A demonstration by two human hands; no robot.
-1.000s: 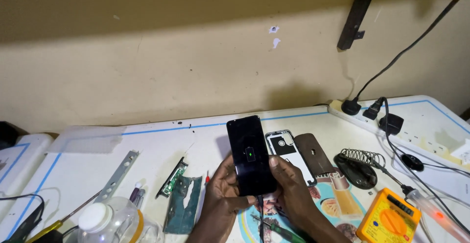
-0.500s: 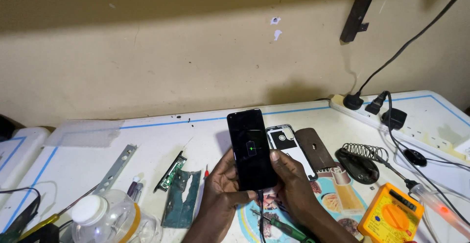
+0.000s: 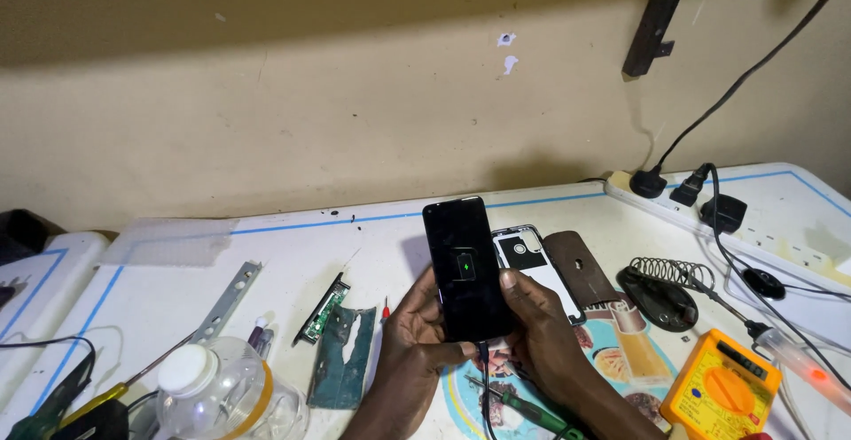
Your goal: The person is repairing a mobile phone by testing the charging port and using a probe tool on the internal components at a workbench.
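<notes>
I hold a black smartphone (image 3: 467,267) upright over the white bench, its dark screen showing a small green charging symbol. My left hand (image 3: 415,334) grips its lower left edge. My right hand (image 3: 542,329) grips the lower right edge, thumb on the screen. A dark cable (image 3: 485,387) hangs from the phone's bottom end. Just right of the phone lie a phone frame with a white inside (image 3: 529,258) and a brown phone back cover (image 3: 578,267).
A yellow multimeter (image 3: 720,391) sits at the right, beside a soldering iron stand with a coil (image 3: 660,285). A white power strip (image 3: 736,223) with plugs lies at the back right. A clear plastic jar (image 3: 213,396), green circuit parts (image 3: 341,356), a metal strip (image 3: 226,300) and screwdrivers lie at the left.
The view has shifted slightly; the phone stays upright in both hands in nearly the same place. Nothing was picked up or let go.
</notes>
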